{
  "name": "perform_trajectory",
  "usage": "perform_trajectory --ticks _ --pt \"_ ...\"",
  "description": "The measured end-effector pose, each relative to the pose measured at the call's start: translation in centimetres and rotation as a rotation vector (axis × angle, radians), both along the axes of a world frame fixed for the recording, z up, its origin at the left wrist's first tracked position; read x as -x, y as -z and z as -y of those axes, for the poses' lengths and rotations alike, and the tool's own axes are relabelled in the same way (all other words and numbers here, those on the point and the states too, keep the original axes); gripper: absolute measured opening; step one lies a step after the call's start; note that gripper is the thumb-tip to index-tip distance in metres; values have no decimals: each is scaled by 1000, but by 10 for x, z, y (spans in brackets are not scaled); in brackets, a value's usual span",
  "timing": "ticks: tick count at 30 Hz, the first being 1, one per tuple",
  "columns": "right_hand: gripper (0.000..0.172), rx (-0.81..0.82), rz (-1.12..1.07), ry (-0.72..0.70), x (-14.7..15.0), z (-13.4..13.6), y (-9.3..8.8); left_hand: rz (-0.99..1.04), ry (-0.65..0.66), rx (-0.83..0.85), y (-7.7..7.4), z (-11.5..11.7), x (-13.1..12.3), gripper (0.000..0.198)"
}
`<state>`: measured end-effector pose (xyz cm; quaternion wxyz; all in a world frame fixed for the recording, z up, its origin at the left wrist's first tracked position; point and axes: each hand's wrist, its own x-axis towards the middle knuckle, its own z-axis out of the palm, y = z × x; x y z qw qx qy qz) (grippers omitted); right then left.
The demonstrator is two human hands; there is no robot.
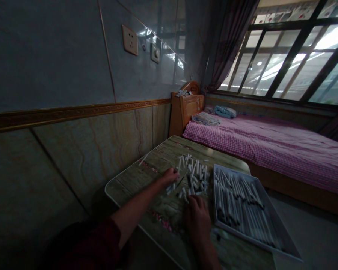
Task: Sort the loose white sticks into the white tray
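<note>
My left hand (170, 177) is closed, with a slim white tube (180, 163) standing up out of its fingers. My right hand (197, 214) is lower on the table, its fingers curled beside a short white piece (184, 194); whatever they may grip is hidden. Around and beyond both hands lies a loose heap of short white tubes (195, 170), some with grey parts. Right of the heap, a shallow white tray (215, 187) holds many long white sticks (236, 202) with dark ends, laid in rows.
The patterned table (135, 183) has a pale rim and stands against a tiled wall (112, 146). One thin white stick (144, 159) lies near its left edge. A bed (259, 142) with a pink checked cover is behind, and a small dark bit (218, 236) sits below the tray.
</note>
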<state>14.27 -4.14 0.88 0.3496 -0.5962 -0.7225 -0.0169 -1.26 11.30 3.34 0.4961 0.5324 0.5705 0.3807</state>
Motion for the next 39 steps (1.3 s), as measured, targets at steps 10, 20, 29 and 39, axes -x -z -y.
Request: perform_trajectory --ticks 10,20,29,39 --pt "22 405 172 150 1 -57 -46 634 -15 2 7 11 28 28" --pt "28 576 403 259 33 -102 -47 976 -6 125 15 5 29 27" --pt "18 623 418 269 34 -111 -57 1016 -10 191 11 2 22 15" --pt "8 282 131 179 39 -77 -31 1077 -34 234 16 2 20 13"
